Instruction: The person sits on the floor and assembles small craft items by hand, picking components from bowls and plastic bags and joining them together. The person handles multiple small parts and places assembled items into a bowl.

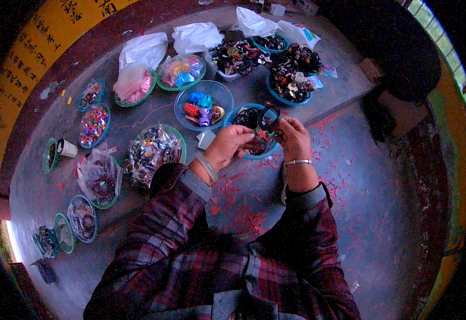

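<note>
Over a blue basket [229, 118] of dark loops, both my hands meet at one small item. It looks like a black hair tie [270, 111] with an orange-red piece [263, 133] on it. My left hand [232, 143] pinches it from the left, thumb and forefinger closed by the orange-red piece. My right hand [294, 140] is closed on the black loop's right side, its fingertips pressed together. Fingers and dim light hide the exact grip. Just left of the blue basket stands a clear bowl [182, 109] with blue, red and purple coils.
Several baskets of small goods stand around, including a green one of wrapped pieces [155, 152] and a blue one of colourful bits [94, 125]. White plastic bags [143, 50] lie along the back. A white cup [67, 148] rests at left. Red scraps [249, 221] litter the floor below my hands.
</note>
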A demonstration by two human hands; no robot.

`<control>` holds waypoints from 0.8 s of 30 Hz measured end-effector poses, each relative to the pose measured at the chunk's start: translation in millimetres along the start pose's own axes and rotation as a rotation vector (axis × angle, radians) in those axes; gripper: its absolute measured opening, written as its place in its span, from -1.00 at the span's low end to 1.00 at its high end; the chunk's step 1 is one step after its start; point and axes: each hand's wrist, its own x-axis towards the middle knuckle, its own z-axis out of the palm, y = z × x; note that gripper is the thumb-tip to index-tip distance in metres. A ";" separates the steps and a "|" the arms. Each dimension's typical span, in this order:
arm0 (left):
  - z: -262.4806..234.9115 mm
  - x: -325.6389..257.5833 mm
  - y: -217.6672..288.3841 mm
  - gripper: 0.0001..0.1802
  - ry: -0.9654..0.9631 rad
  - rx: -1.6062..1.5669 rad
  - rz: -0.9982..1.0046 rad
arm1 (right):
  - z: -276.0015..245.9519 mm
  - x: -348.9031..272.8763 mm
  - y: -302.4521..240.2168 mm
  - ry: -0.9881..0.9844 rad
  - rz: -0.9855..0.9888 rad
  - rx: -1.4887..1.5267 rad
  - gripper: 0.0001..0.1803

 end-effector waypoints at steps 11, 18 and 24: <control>3.8 -1.4 -0.7 -0.74 0.048 -0.065 0.067 | 8.8 -4.8 -1.7 0.051 -0.046 0.088 -0.86; 1.4 5.7 -6.6 -0.79 0.054 -0.104 0.141 | 13.2 -8.4 5.2 -0.088 -0.078 -0.224 -0.83; 0.0 6.7 -5.8 -0.82 0.098 -0.035 0.170 | 20.7 -17.8 -5.9 -0.119 0.103 -0.162 -0.73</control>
